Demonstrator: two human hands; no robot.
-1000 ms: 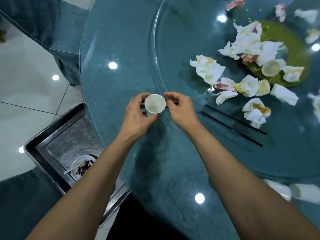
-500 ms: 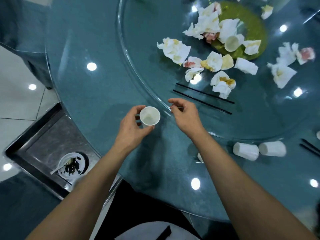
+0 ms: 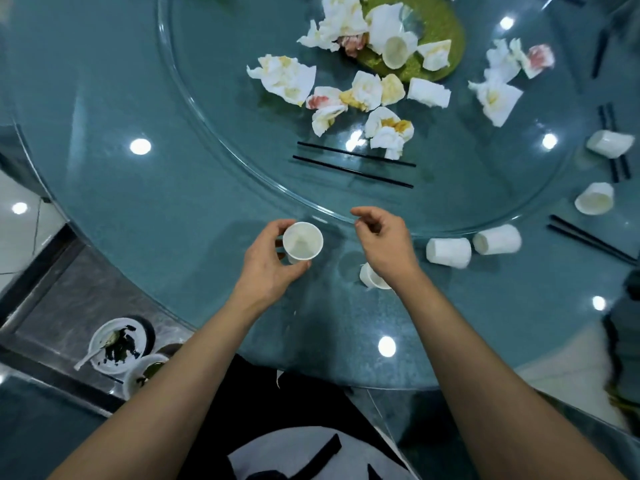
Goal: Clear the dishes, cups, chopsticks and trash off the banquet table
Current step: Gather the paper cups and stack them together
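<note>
My left hand (image 3: 268,263) holds a white paper cup (image 3: 302,241) upright above the teal glass table (image 3: 166,202), fingers curled round its side. My right hand (image 3: 384,242) hovers to its right with loosely curled fingers and nothing in it. Under that wrist a tipped paper cup (image 3: 370,277) lies half hidden. Two more tipped cups (image 3: 448,252) (image 3: 497,239) lie to the right. A pair of black chopsticks (image 3: 353,164) rests on the glass turntable (image 3: 221,140), amid several soiled napkins (image 3: 284,77) and a green spill (image 3: 436,39).
A steel cart tray (image 3: 69,306) at the lower left carries dirty bowls (image 3: 116,344) with a spoon. More cups (image 3: 594,199) (image 3: 609,143) and black chopsticks (image 3: 588,239) lie at the right rim. White floor tiles show at the left.
My right hand has let go of the cup and drawn to the right. The left hand keeps the cup. My view has shifted right, bringing more fallen cups and chopsticks into sight.
</note>
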